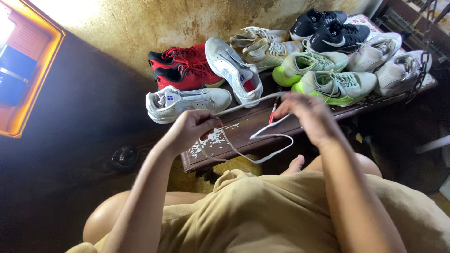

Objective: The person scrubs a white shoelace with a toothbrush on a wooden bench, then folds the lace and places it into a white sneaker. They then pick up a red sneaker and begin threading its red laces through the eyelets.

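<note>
Both hands, the left hand [193, 125] and the right hand [307, 115], pinch with closed fingers a long white flat shoelace [262, 157] above the worn brown wooden bench [243, 129].

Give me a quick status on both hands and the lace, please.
Left hand and right hand both pinch white shoelace, loop hanging between. Sneakers crowd wooden bench behind.

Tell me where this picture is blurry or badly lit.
Head view: the right hand is motion-blurred while pulling the white shoelace; the orange panel at top left glares, overexposed; the floor beneath the wooden bench sinks into deep shadow.
</note>
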